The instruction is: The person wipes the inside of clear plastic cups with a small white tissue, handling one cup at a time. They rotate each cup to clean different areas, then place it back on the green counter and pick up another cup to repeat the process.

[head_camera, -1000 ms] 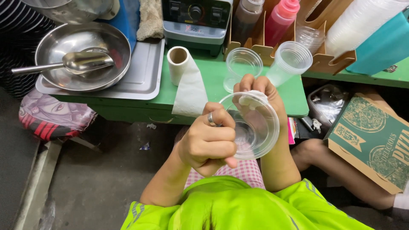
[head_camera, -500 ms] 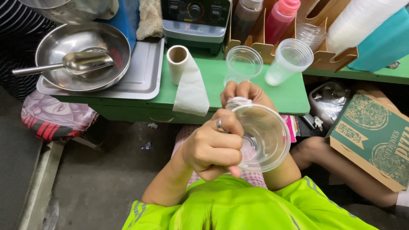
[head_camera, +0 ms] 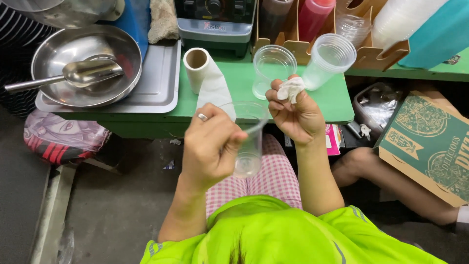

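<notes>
My left hand [head_camera: 210, 146] grips a clear plastic cup [head_camera: 248, 142] by its side, holding it upright over my lap in front of the green table [head_camera: 234, 83]. My right hand [head_camera: 295, 110] is out of the cup and pinches a crumpled white tissue [head_camera: 291, 89] between the fingertips, just right of the cup's rim. Two more clear plastic cups, one [head_camera: 272, 68] and another [head_camera: 330, 58], stand on the table behind my hands. A paper towel roll [head_camera: 198, 68] with a loose sheet hanging stands to their left.
A steel bowl [head_camera: 85, 63] with a metal scoop [head_camera: 80, 73] rests on a steel tray [head_camera: 156, 88] at the left. A blender base [head_camera: 215, 19], sauce bottles [head_camera: 315, 17] and stacked cups sit at the back. A pizza box [head_camera: 430, 142] and another person's leg [head_camera: 391, 181] are at the right.
My right hand has pulled out of the cup with the tissue and lifted to the right. My left hand has turned the cup from facing me to upright.
</notes>
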